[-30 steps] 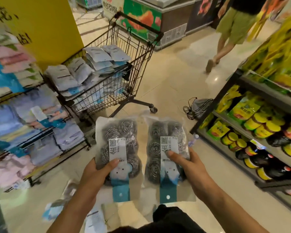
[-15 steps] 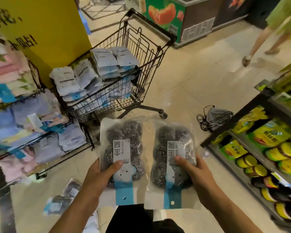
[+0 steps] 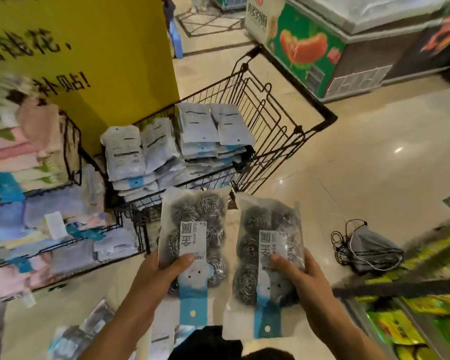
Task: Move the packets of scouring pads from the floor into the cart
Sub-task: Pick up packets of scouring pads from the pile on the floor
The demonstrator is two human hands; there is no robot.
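Now the person holds two packets of scouring pads side by side, just short of the cart (image 3: 257, 126). The left hand (image 3: 159, 279) grips the left packet (image 3: 192, 242), thumb pressed on its white label and fingers curled behind it. The right hand (image 3: 304, 284) grips the right packet (image 3: 268, 258) the same way, thumb on the front label, fingers wrapped round the right edge. Both packets are clear bags showing dark steel-wool pads, each with a white strip and a blue tab at the lower end. They are held flat, fronts facing the camera, apart from each other by a narrow gap and raised off the floor (image 3: 374, 165).

The wire cart stands ahead, its near end just beyond the left packet's top edge. Inside it lie stacks of pale packets (image 3: 166, 146), backs up, filling the near half; the far half by the handle shows bare wire. More packets (image 3: 76, 336) lie on the floor at lower left, blurred.

To the left a wire rack (image 3: 37, 229) carries folded cloths in pink, blue and grey, beside a yellow pillar (image 3: 102, 48). A grey bag (image 3: 372, 253) with black cords sits on the floor at right, near a shelf (image 3: 413, 320) of yellow and green goods. A freezer (image 3: 348, 48) stands beyond the cart.
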